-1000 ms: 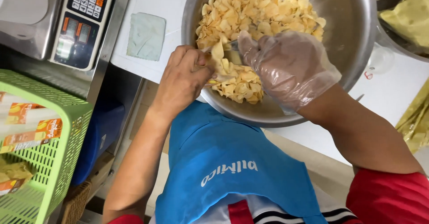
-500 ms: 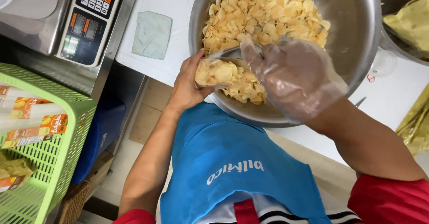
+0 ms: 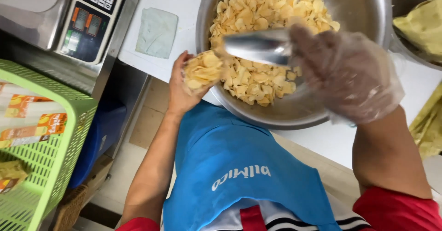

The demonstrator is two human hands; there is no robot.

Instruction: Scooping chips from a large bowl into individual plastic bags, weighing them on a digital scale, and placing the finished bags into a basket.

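Holding a small clear bag of chips at the near-left rim of the big steel bowl, the left hand keeps the bag's mouth turned toward the bowl, seemingly so that anything spilling lands back inside. The bag is stuffed with pale yellow chips and bulges above the palm. The fingers are curled around its underside and far side, closed snugly on it rather than spread, with the thumb hidden behind the bag.

Just beside the bag's mouth hangs a metal scoop, its open end pointing at the bag and its handle buried in the right hand. That hand wears a loose, clear plastic glove, probably to keep skin off the food. Its fingers are wrapped shut around the handle, though the crumpled film blurs exactly where each finger lies.

Below the scoop, loose chips fill the far and middle part of the bowl, leaving bare metal on the right side. The bowl sits on a white counter, near a pale green cloth. Further left stands a steel weighing scale with a keypad, and lower left a green plastic basket holds packed bags. A blue apron covers the person's front.
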